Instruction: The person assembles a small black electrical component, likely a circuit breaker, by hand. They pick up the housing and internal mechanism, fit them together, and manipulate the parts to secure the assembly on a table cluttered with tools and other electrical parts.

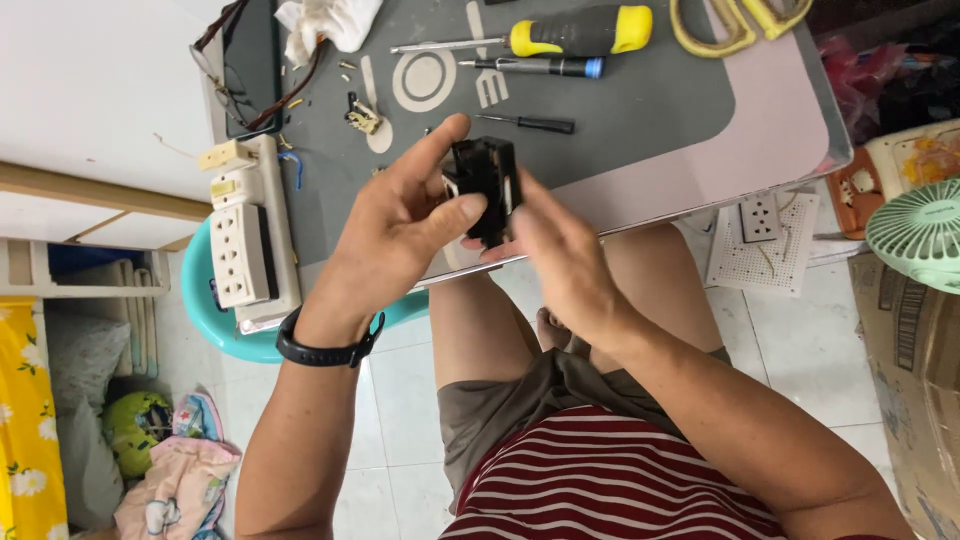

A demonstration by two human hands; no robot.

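The grey work mat (620, 120) covers the table, and a cream power strip (245, 240) lies at its left edge. A yellow-handled screwdriver (575, 32) rests far up (beside two thinner ones). The left hand (400, 225) and the right hand (560, 260) both grip a small black socket module (485, 185), raised above the mat's near edge.

Floor: pale square tiles (800, 350) with grey grout, evenly lit. A grey-and-pink work surface (700, 130) rests above a turquoise plastic stool (215, 320) — white shelving (80, 270) stands to one side. A mint-green fan (925, 235) and a cardboard box (915, 380) occupy the opposite edge.
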